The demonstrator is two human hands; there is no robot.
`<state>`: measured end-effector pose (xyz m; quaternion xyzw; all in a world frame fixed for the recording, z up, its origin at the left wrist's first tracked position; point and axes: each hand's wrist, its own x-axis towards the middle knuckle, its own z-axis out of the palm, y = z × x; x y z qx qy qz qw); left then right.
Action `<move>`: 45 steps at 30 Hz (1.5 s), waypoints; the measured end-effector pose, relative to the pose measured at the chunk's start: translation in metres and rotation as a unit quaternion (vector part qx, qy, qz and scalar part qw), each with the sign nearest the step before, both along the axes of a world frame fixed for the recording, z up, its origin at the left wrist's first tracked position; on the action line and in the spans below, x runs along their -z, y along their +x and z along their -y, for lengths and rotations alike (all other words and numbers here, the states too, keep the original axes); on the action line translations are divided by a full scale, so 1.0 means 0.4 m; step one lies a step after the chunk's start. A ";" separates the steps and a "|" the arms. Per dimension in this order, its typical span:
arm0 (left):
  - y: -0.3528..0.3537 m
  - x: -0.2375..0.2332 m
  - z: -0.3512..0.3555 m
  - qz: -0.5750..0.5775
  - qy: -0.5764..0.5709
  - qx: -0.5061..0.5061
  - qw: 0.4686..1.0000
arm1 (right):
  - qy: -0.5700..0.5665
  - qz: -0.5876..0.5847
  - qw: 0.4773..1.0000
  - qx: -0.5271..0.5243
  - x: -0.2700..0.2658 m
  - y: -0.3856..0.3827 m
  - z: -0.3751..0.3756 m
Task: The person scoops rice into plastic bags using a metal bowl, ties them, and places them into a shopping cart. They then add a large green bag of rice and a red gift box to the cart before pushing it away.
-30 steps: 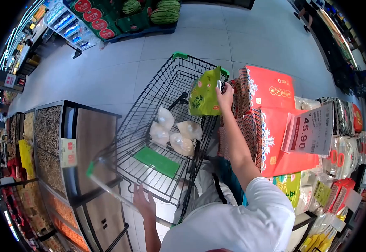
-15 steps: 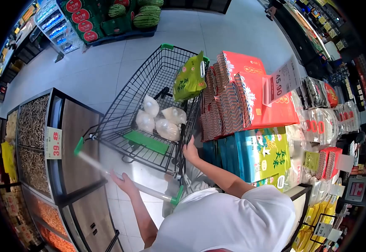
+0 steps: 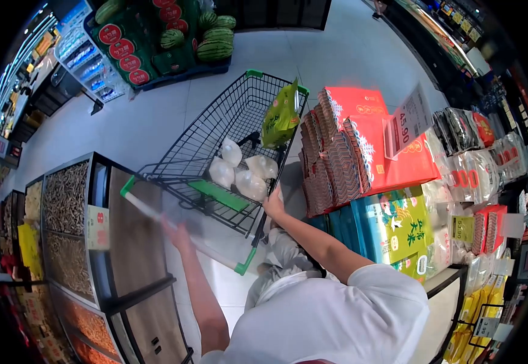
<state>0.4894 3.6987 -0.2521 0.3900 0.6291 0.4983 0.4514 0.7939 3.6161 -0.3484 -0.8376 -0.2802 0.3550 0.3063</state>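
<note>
Bins of dried goods [image 3: 67, 200] stood at far left, beside a wood-sided cabinet [image 3: 133, 242]. Next came the left hand [image 3: 178, 236], blurred at the handle [image 3: 212, 255] of the shopping cart [image 3: 253, 73]; I could not tell whether its fingers were closed round the bar. Inside the basket, 4 knotted clear bags [image 3: 250, 185] lay close together, just beyond the green panel [image 3: 218, 195]. Farther off, a green bag [image 3: 279, 118] leaned against the right wire wall near the front corner, its long axis running roughly away from the person. It lay ahead of the right hand [image 3: 273, 203], the nearer of the 2, which was clamped on the cart's right edge. Red packages [image 3: 394, 145] rose at right under a 45.90 sign [image 3: 407, 121].
</note>
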 end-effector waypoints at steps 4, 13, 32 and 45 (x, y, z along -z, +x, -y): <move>0.044 0.015 -0.146 -0.298 -0.022 0.011 0.954 | 0.017 -0.010 1.000 -0.002 0.037 0.043 -0.110; 0.150 0.125 -0.457 -0.364 0.050 0.034 0.929 | 0.027 -0.032 0.999 0.031 0.063 0.172 -0.357; 0.497 0.195 -1.260 -0.324 0.079 0.193 0.923 | -0.044 -0.060 0.981 0.182 0.066 0.389 -0.910; 0.900 0.261 -1.696 -0.351 0.126 0.315 0.873 | -0.046 -0.046 0.956 0.287 0.200 0.623 -1.203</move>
